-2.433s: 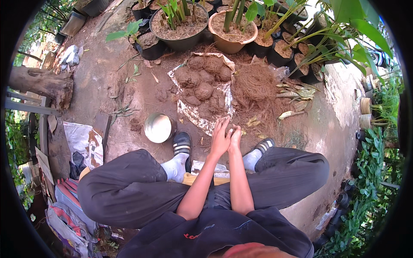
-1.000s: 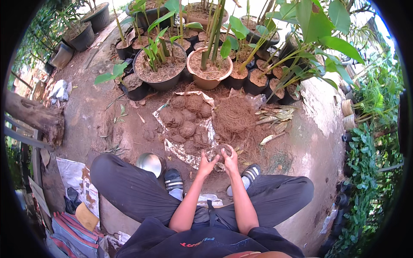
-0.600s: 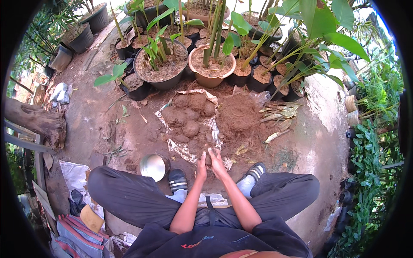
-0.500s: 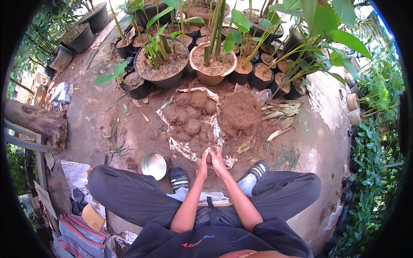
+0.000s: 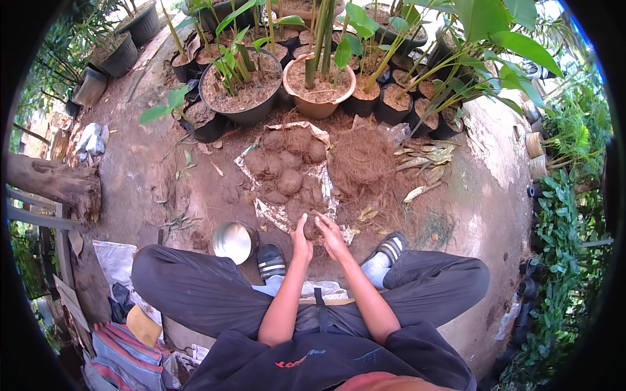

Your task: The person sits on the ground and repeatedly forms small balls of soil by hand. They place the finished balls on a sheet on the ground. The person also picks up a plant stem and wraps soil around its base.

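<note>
My left hand [image 5: 302, 241] and my right hand [image 5: 331, 237] face each other in front of me, cupped around a brown soil ball [image 5: 312, 228]. The palms press its sides, and the fingers hide part of it. Just beyond them lies a dirty white sack sheet [image 5: 265, 209] on the ground. Several round soil balls [image 5: 289, 182] rest on it, some wrapped in fibre. To the right of the sheet sits a heap of brown coconut-like fibre [image 5: 362, 162].
A metal can [image 5: 233, 243] stands by my left foot. Potted plants, among them a tan pot [image 5: 317, 106] and a black pot [image 5: 242, 115], line the far side. Dry leaves [image 5: 427, 156] lie right of the fibre. A log [image 5: 55, 180] juts in at left.
My hands have parted slightly, showing more of the soil ball between them. The fingers have shifted around it; the view has tilted a little.
</note>
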Demonstrator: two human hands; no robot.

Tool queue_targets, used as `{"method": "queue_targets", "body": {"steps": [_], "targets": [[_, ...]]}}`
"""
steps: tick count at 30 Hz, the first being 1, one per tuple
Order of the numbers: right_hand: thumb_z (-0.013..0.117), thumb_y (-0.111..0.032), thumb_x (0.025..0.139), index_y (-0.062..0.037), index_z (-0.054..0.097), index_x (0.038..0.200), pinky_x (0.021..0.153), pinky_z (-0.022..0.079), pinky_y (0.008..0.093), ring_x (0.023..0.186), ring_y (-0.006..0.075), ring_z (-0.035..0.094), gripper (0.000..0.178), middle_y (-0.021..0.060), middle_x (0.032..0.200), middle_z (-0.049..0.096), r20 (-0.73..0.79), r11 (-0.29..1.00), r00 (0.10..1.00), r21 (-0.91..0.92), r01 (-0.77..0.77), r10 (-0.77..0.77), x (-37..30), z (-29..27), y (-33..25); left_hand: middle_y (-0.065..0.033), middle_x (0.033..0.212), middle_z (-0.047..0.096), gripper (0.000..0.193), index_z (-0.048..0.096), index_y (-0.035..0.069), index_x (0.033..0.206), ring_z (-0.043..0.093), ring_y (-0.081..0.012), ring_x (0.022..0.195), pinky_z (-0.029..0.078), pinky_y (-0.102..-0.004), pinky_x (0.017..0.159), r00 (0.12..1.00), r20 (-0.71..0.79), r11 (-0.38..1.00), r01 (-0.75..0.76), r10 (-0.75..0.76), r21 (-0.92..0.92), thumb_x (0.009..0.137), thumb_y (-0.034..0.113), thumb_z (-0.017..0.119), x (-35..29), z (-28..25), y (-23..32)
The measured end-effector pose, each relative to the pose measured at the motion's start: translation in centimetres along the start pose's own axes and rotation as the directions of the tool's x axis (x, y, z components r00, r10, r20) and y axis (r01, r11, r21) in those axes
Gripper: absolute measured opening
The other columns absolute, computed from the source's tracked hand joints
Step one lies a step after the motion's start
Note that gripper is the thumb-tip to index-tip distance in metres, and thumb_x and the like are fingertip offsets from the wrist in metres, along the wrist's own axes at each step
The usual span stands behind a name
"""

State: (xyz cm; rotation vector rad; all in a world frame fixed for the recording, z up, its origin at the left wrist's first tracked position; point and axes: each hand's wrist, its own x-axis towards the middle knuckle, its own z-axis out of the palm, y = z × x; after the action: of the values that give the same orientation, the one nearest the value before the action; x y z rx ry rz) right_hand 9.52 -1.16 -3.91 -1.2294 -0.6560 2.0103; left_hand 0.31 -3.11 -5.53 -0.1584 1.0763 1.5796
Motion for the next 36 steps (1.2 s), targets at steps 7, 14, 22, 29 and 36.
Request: {"method": "queue_targets", "body": {"steps": [7, 14, 22, 29, 36], "targets": [[0.047, -0.031, 0.097, -0.0025, 0.048, 0.130, 0.094, 0.047, 0.0363, 0.115, 0.0195, 0.054, 0.044, 0.0132, 0.127, 0.056, 0.066, 0.988, 0.997, 0.155, 0.023, -0.034, 0.2, -4.0, -0.8, -0.0083, 0.101, 0.064, 0.038, 0.057, 0.001, 0.108, 0.064, -0.0197, 0.089, 0.052, -0.0340, 0.078, 0.933, -0.329, 0.981, -0.097, 0.148, 0.167, 0.088, 0.034, 0.062, 3.0, -2.7, 0.1], [0.047, -0.026, 0.097, -0.0005, 0.043, 0.133, 0.094, 0.046, 0.0319, 0.114, 0.0212, 0.055, 0.045, 0.0148, 0.129, 0.054, -0.047, 0.978, 0.995, 0.185, 0.100, -0.093, -1.4, -5.2, -1.0, -0.0124, 0.097, 0.064, 0.039, 0.052, 0.000, 0.108, 0.066, -0.0210, 0.082, 0.057, -0.0366, 0.064, 1.000, 0.021, 0.991, -0.018, 0.016, 0.133, 0.094, 0.036, 0.056, 1.7, -2.9, 0.8], [0.046, -0.024, 0.097, -0.0014, 0.043, 0.134, 0.097, 0.045, 0.0322, 0.116, 0.0206, 0.054, 0.043, 0.0128, 0.135, 0.050, -0.030, 0.953, 0.996, 0.289, 0.089, -0.084, -0.8, -3.6, 1.1, -0.0090, 0.098, 0.061, 0.051, 0.052, 0.001, 0.107, 0.059, -0.0179, 0.086, 0.052, -0.0373, 0.069, 0.976, -0.207, 0.946, 0.005, 0.066, 0.325, 0.083, 0.043, 0.070, 1.1, -1.6, -0.1], [0.041, -0.032, 0.098, -0.0040, 0.046, 0.130, 0.093, 0.044, 0.0342, 0.120, 0.0216, 0.050, 0.042, 0.0101, 0.129, 0.056, -0.170, 0.984, 0.985, 0.172, 0.036, -0.006, 4.5, -4.3, 1.0, -0.0019, 0.071, 0.061, 0.028, 0.062, 0.010, 0.086, 0.056, -0.0157, 0.049, 0.039, -0.0288, 0.037, 0.958, -0.285, 0.988, 0.070, -0.027, 0.140, 0.080, 0.037, 0.065, 0.7, -1.9, 2.7], [0.054, -0.002, 0.086, -0.0029, 0.062, 0.107, 0.090, 0.047, 0.0322, 0.099, 0.0261, 0.063, 0.023, 0.0126, 0.104, 0.067, -0.072, 0.630, 0.861, -0.713, 0.308, -0.503, 9.0, -1.5, 2.7, -0.0005, 0.085, 0.062, 0.027, 0.057, 0.013, 0.096, 0.060, -0.0167, 0.073, 0.046, -0.0350, 0.060, 0.964, -0.256, 0.992, -0.101, 0.077, -0.082, 0.083, 0.037, 0.059, 2.4, -4.1, 4.3]]}}
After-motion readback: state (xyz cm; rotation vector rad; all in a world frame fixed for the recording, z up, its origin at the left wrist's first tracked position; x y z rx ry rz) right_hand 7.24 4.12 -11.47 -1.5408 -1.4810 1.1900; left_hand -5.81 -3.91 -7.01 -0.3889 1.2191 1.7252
